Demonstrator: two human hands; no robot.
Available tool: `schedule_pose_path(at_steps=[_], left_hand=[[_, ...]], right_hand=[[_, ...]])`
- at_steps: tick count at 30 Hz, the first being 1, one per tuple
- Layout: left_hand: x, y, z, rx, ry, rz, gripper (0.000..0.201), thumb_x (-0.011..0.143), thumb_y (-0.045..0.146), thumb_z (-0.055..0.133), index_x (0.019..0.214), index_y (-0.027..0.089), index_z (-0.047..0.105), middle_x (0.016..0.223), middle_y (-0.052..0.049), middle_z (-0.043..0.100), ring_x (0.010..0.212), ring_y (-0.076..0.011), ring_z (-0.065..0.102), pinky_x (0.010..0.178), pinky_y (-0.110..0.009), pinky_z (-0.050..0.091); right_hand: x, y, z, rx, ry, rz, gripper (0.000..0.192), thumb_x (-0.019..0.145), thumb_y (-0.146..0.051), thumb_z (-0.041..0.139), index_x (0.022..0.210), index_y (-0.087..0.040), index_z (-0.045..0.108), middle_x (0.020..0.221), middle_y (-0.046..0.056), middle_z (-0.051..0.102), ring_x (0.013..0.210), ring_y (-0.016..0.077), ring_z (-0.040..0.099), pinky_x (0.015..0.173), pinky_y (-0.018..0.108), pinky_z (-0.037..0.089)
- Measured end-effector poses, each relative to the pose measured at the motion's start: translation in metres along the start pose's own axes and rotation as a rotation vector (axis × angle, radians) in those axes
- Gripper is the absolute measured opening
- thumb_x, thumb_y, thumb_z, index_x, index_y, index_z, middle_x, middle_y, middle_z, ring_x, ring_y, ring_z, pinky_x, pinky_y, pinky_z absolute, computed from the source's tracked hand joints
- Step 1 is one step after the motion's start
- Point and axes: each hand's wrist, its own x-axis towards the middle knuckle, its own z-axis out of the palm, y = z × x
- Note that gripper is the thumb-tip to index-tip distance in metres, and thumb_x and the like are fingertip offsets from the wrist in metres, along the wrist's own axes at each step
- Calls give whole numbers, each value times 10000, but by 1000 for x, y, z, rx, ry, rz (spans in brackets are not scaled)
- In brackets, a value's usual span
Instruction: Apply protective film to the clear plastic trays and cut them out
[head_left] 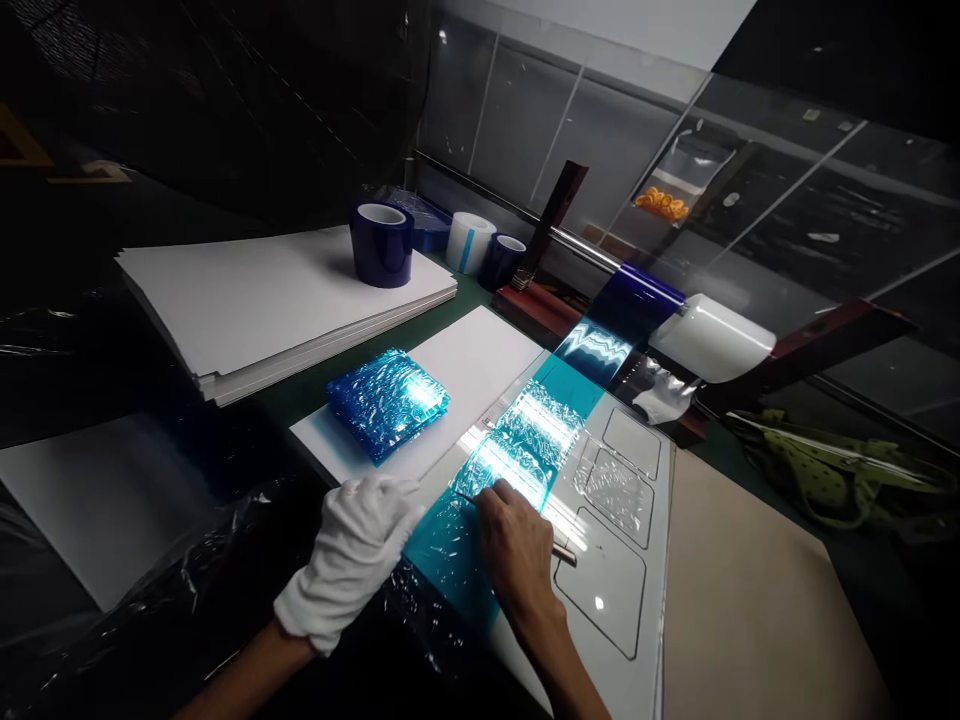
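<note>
A strip of translucent blue film runs from a roll down over a clear sheet with rounded rectangular outlines. Crinkled, shiny patches show along the strip. My right hand, bare, is closed around a slim metal tool; its thin dark tip touches or hovers just over the film, I cannot tell which. In a white glove, my left hand has its fingers drawn together at the film's left edge; what they hold, if anything, is hidden. Beyond it lies a stack of crinkled blue film pieces on white board.
The blue film roll and a white roll hang on a rod between dark red brackets. A dark blue tape roll stands on stacked white sheets. More rolls stand behind. Brown board lies right.
</note>
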Motion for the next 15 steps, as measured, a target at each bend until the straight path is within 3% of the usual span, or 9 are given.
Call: schedule_pose_path(at_steps=[3, 8, 11, 15], left_hand=[[-16, -8, -15, -2, -3, -152, 308, 796, 527, 595, 834, 221, 586, 843, -34, 590, 770, -211, 536, 748, -365, 439], [-42, -16, -26, -290, -429, -671, 466, 790, 625, 534, 612, 211, 417, 590, 54, 338, 539, -116, 317, 530, -240, 348], [-49, -16, -19, -411, -554, -737, 492, 771, 632, 557, 603, 207, 374, 581, 64, 249, 542, -110, 237, 544, -243, 322], [-50, -10, -8, -535, -593, -720, 518, 753, 626, 596, 592, 215, 326, 573, 71, 194, 535, -106, 193, 517, -247, 265]], right_hand=[[-14, 14, -5, -6, -11, 0, 262, 890, -68, 458, 741, -217, 614, 753, -22, 611, 622, 113, 525, 479, 270, 139], [-44, 46, -12, -33, -62, 15, 238, 880, -85, 483, 808, -240, 648, 797, -18, 642, 680, 131, 596, 480, 246, 183], [-66, 65, -16, -86, -96, 49, 246, 882, -90, 464, 808, -245, 640, 797, -13, 643, 671, 142, 610, 476, 233, 203], [-98, 90, -17, -92, -106, 73, 262, 904, -144, 419, 804, -278, 621, 780, -20, 640, 628, 146, 622, 449, 216, 234]])
